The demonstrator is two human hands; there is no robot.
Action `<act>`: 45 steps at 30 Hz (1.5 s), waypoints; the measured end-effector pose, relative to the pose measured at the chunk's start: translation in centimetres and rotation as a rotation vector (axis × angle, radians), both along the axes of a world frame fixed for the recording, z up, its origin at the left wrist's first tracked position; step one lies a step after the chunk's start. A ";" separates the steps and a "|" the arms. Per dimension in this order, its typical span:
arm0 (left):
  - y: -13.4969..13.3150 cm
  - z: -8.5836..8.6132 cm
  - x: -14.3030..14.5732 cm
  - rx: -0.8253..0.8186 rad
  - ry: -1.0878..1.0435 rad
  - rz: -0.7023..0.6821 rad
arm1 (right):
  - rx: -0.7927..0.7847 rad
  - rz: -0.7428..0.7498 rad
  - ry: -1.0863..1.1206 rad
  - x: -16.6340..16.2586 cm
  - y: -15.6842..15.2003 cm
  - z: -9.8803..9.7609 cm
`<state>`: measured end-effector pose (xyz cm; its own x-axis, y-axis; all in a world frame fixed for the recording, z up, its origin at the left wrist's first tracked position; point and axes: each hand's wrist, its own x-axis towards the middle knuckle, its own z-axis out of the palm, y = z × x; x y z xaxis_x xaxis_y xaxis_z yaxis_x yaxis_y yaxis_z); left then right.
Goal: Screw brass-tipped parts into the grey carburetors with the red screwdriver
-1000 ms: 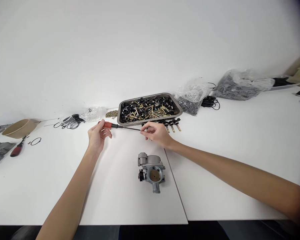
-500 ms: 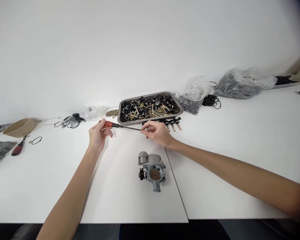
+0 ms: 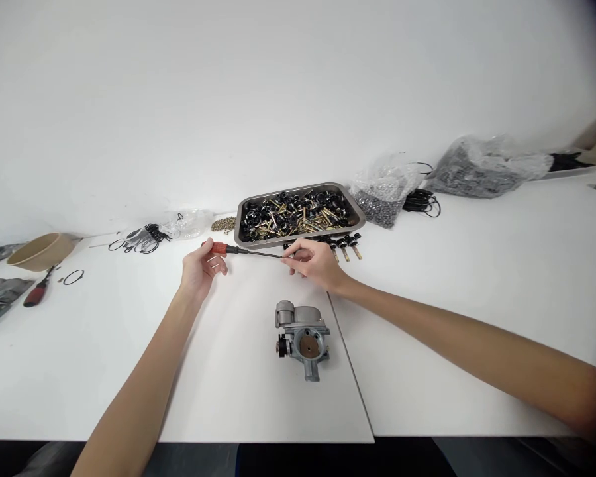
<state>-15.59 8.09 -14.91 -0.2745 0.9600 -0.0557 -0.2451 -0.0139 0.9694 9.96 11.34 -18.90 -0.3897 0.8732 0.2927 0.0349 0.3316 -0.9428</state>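
Note:
A screwdriver point(image 3: 221, 248) with a red handle and a thin dark shaft is held nearly level above the table. My left hand point(image 3: 200, 267) grips its handle between thumb and fingers. At the other end, my right hand point(image 3: 312, 262) pinches the tip of the shaft; whether a small part is also between those fingers is hidden. Below the hands a grey metal carburetor point(image 3: 304, 339) stands on the white table, its round bore with a brown disc facing me. Several black-topped brass pieces point(image 3: 353, 246) lie just behind my right hand.
A metal tray point(image 3: 361, 220) of black and brass parts stands at the back. Beside it are small brass pieces point(image 3: 224, 224) and plastic bags of dark parts point(image 3: 380, 205). At left are a tan bowl point(image 3: 40, 253), another red-handled screwdriver point(image 3: 36, 294) and a black ring point(image 3: 73, 277).
The left hand and the screwdriver handle have shifted very slightly right and down. The right hand stays at the shaft's tip, and the carburetor has not moved.

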 end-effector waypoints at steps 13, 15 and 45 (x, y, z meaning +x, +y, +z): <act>0.1 0.0 0.0 -0.128 -0.083 -0.084 | -0.034 -0.033 0.046 0.0 0.1 0.3; 0.1 0.1 0.0 -0.117 -0.068 -0.089 | -0.020 -0.041 0.059 -0.1 0.1 0.3; -0.4 2.7 -3.7 0.091 -0.045 0.068 | 0.415 0.619 -0.796 5.9 -1.2 12.2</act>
